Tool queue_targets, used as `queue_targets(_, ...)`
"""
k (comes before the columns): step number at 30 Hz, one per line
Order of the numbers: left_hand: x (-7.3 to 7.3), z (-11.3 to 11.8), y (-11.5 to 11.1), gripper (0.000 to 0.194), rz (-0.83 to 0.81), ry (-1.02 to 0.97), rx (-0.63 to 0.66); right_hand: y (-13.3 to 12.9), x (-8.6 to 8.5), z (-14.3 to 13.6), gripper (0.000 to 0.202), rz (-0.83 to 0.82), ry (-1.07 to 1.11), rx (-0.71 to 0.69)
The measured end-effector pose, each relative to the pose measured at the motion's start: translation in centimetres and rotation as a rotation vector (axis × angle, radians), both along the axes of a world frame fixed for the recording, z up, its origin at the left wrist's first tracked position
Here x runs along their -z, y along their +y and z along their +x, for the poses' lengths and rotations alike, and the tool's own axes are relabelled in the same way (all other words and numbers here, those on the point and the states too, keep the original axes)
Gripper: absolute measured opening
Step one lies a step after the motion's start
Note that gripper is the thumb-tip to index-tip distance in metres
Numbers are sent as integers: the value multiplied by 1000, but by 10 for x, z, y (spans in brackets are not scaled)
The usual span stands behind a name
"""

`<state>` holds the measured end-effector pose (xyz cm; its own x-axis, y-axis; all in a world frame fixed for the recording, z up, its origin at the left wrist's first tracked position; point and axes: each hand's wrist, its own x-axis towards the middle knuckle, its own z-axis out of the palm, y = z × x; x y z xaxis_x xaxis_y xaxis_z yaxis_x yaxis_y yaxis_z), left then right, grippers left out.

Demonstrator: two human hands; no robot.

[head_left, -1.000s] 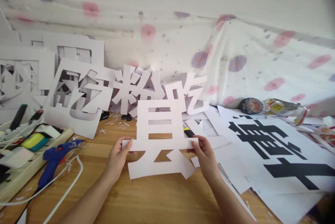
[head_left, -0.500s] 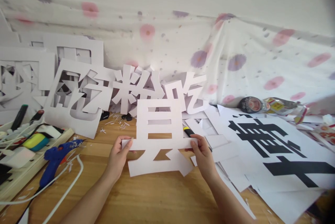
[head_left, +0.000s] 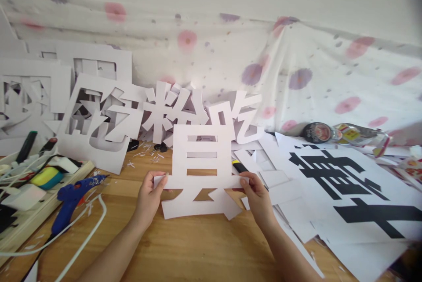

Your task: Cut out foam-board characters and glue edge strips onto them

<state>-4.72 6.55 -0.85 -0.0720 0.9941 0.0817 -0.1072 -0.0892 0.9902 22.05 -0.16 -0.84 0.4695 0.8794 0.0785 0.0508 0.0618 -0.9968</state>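
Observation:
A white cut-out character (head_left: 201, 182) is held up above the wooden table, facing me, with several slots through its upper part. My left hand (head_left: 152, 194) pinches the left end of its wide crossbar, thumb in front. At the crossbar's right end, my right hand (head_left: 257, 194) pinches it the same way. Behind the cut-out stand white three-dimensional characters (head_left: 161, 110). A marker with a yellow band (head_left: 238, 165) lies just beyond my right hand.
Blue glue gun (head_left: 67, 200), white cable and a loaded power strip (head_left: 81, 172) lie at left. Cut-out sheets (head_left: 121, 154) lean behind. Right: paper offcuts (head_left: 273, 177), a sheet with black characters (head_left: 369, 176) and a clear package (head_left: 356, 133). Scraps litter the wooden table (head_left: 184, 251).
The cut-out's lower edge has risen slightly, its tilt changing a little. Both hands keep their grip. The view has shifted slightly.

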Motion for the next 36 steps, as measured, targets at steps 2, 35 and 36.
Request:
queue_targets(2, -1, 0, -1, 36, -3, 13, -6, 0, 1, 1, 33, 2, 7, -4)
queue_targets(35, -7, 1, -3, 42, -18, 98, -16, 3, 6, 1, 43, 15, 17, -2)
queue_targets(36, -7, 1, -3, 42, -21, 103, -16, 2, 5, 0, 43, 22, 19, 0)
